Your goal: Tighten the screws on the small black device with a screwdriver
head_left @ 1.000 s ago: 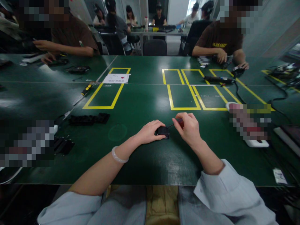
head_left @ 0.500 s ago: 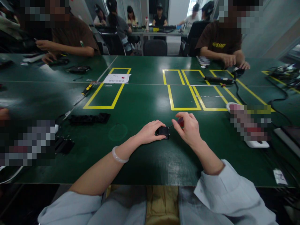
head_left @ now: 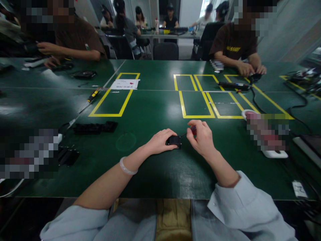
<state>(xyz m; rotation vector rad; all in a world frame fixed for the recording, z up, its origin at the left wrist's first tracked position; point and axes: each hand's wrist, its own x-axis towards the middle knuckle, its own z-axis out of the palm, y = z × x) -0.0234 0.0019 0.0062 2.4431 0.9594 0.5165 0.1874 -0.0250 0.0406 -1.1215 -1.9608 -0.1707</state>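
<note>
Grip: left hand (head_left: 162, 142) clamped on black block (head_left: 175, 142), partly covered; right hand (head_left: 203, 139) closed round screwdriver (head_left: 193, 130), largely hidden

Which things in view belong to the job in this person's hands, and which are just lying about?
In the job, judging by the grip:
small black part, in the left hand
thin-shafted tool, in the right hand

Apparently just lying about:
black-and-yellow tool
long black piece
white paper sheet
white tag
</note>
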